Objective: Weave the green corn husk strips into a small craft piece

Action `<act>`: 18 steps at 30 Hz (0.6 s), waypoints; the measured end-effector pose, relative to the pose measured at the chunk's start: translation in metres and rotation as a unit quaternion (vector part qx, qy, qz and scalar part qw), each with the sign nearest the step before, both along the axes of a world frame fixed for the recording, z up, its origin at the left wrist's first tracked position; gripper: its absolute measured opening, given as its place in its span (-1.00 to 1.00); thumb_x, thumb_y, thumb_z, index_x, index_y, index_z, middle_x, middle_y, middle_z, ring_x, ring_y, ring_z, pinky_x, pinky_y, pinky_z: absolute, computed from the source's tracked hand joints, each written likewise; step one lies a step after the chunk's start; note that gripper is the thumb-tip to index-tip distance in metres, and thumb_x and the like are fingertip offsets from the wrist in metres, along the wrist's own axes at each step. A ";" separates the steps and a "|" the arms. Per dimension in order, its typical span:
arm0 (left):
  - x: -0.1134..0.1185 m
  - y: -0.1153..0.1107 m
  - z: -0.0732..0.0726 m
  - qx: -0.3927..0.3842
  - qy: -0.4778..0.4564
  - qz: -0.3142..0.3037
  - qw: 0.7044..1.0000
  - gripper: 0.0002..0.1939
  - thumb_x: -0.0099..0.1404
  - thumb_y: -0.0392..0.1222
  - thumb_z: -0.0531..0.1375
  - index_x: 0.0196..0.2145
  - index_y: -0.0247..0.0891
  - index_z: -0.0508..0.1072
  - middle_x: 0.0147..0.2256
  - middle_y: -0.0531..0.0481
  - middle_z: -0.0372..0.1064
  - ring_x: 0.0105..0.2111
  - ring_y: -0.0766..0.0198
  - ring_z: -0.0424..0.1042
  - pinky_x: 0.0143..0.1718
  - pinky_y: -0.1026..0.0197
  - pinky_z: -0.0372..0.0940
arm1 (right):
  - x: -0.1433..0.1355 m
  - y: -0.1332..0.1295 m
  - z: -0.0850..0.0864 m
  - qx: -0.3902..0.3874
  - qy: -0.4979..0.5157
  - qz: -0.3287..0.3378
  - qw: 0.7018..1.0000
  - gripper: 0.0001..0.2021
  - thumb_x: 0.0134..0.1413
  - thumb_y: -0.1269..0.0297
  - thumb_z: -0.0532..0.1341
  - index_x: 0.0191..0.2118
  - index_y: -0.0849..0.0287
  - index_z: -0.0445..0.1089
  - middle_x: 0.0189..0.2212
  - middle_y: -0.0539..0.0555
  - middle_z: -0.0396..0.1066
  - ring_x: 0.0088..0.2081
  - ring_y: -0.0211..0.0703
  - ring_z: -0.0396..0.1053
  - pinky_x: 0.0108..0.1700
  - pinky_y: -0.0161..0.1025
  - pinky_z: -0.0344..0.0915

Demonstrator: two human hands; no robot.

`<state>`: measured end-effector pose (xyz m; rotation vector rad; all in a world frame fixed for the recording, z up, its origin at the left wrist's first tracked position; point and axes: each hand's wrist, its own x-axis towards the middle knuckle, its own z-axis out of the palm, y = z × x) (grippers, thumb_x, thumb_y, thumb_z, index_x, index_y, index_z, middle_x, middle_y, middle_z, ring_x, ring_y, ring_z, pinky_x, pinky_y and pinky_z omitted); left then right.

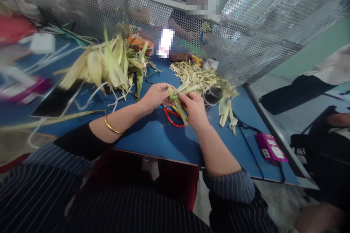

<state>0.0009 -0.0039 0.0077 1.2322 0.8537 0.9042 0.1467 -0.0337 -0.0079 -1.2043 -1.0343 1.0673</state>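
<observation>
Strips of green corn husk cross each other between my two hands, above the middle of the blue table. My left hand pinches them from the left, its fingers closed near the crossing. From the other side my right hand grips the same strips with thumb and fingers, and one strip hangs down beside its palm. Just under the hands lie scissors with red handles, partly covered by the husk and fingers. A black spool of thread stands right of my right hand.
A pile of corn husks lies at left, partly over a dark tablet with a white cable. Husk scraps spread behind my hands. A lit phone leans by the perforated metal screen. A purple packet lies at right.
</observation>
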 end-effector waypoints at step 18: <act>-0.010 0.003 0.003 -0.042 -0.075 -0.105 0.991 -0.77 0.04 -0.36 0.22 -0.29 -0.37 0.55 -0.37 -0.10 0.51 -0.38 0.30 0.50 -0.24 0.23 0.40 | 0.002 0.004 -0.003 0.008 0.046 -0.020 0.999 -0.77 -0.22 0.19 0.36 -0.51 0.17 0.33 -0.62 -0.10 0.28 -0.60 -0.39 0.18 -0.51 -0.34 0.18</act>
